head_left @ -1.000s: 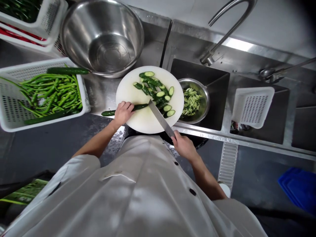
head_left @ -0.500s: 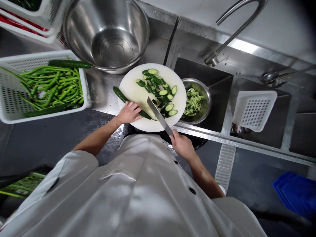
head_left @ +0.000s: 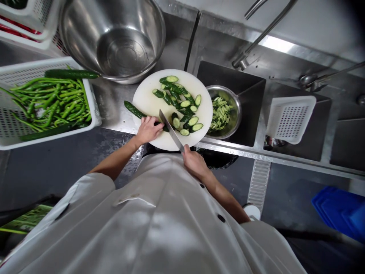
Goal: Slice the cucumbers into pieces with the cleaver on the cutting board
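Observation:
A round white cutting board (head_left: 171, 143) carries several cucumber chunks (head_left: 176, 91) with pale cut faces on its middle and right side. My left hand (head_left: 149, 130) grips a long dark-green cucumber (head_left: 134, 109), which lies across the board's left edge. In my right hand (head_left: 194, 161) is the handle of a knife (head_left: 172, 132). The blade slants up and left, close to my left fingertips and the cucumber's right end. Beside the board on the right, a steel bowl (head_left: 238, 114) holds sliced cucumber pieces (head_left: 220, 114).
On the left, a white basket (head_left: 97, 110) holds green peppers and cucumbers. A large steel basin (head_left: 128, 49) stands behind the board. Sinks, a faucet (head_left: 265, 32) and another white basket (head_left: 289, 120) are on the right. Blue plastic items (head_left: 339, 213) lie lower right.
The knife and my right hand have moved left, bringing the blade beside my left fingers. A larger cucumber chunk now shows right of the blade. The whole view has shifted slightly.

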The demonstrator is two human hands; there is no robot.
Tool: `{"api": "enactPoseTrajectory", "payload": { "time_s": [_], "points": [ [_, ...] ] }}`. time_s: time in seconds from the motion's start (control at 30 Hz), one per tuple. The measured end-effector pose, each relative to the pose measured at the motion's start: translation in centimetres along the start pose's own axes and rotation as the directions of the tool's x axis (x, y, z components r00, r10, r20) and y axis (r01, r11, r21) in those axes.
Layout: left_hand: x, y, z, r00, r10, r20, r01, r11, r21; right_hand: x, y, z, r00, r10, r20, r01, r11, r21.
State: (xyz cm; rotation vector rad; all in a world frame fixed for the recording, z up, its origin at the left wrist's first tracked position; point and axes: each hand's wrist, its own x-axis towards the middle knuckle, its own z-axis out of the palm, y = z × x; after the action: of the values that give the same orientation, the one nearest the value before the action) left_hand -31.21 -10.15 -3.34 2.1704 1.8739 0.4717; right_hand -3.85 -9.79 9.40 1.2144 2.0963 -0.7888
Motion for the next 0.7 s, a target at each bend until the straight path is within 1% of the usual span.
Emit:
{"api": "enactPoseTrajectory", "payload": {
  "time_s": [0.1, 0.17, 0.2, 0.27, 0.33, 0.4, 0.47, 0.53, 0.6, 0.67, 0.7],
  "points": [
    [0.5, 0.5, -0.6, 1.000, 0.013, 0.026, -0.014, 1.000, 0.021, -0.4, 1.0, 0.2, 0.996, 0.005, -0.093, 0.000, 0.999, 0.049],
    [1.4, 1.3, -0.6, 0.998, 0.027, 0.049, -0.029, 0.999, 0.026, -1.6, 2.3, 0.4, 0.980, 0.044, -0.193, -0.016, 0.989, 0.146],
    [2.1, 1.7, -0.4, 0.997, 0.041, 0.065, -0.043, 0.999, 0.023, -2.3, 3.0, 0.5, 0.964, 0.080, -0.254, -0.027, 0.978, 0.208],
    [3.6, 2.5, 0.0, 0.993, 0.069, 0.097, -0.071, 0.997, 0.013, -3.7, 4.7, 0.8, 0.913, 0.180, -0.367, -0.052, 0.942, 0.332],
    [5.0, 3.2, 0.5, 0.989, 0.085, 0.124, -0.087, 0.996, 0.012, -4.8, 6.6, 1.3, 0.853, 0.294, -0.431, -0.086, 0.894, 0.440],
    [6.1, 3.4, 0.6, 0.983, 0.104, 0.150, -0.113, 0.993, 0.047, -5.7, 8.6, 2.2, 0.802, 0.388, -0.454, -0.107, 0.842, 0.530],
    [6.9, 3.2, 0.2, 0.966, 0.167, 0.195, -0.191, 0.975, 0.111, -6.7, 10.5, 3.7, 0.754, 0.466, -0.463, -0.111, 0.786, 0.609],
    [7.4, 2.7, -1.0, 0.927, 0.277, 0.254, -0.321, 0.935, 0.152, -7.8, 12.2, 5.7, 0.712, 0.538, -0.450, -0.099, 0.712, 0.695],
    [7.7, 2.4, -2.6, 0.874, 0.390, 0.288, -0.443, 0.885, 0.145, -8.9, 13.4, 8.0, 0.671, 0.614, -0.415, -0.067, 0.608, 0.791],
    [7.9, 3.0, -4.1, 0.840, 0.474, 0.266, -0.517, 0.848, 0.122, -9.9, 14.2, 10.2, 0.621, 0.688, -0.375, -0.023, 0.494, 0.869],
    [8.1, 3.8, -4.4, 0.823, 0.513, 0.243, -0.547, 0.830, 0.103, -10.3, 14.5, 11.2, 0.593, 0.723, -0.355, -0.001, 0.442, 0.897]
  ]
}}
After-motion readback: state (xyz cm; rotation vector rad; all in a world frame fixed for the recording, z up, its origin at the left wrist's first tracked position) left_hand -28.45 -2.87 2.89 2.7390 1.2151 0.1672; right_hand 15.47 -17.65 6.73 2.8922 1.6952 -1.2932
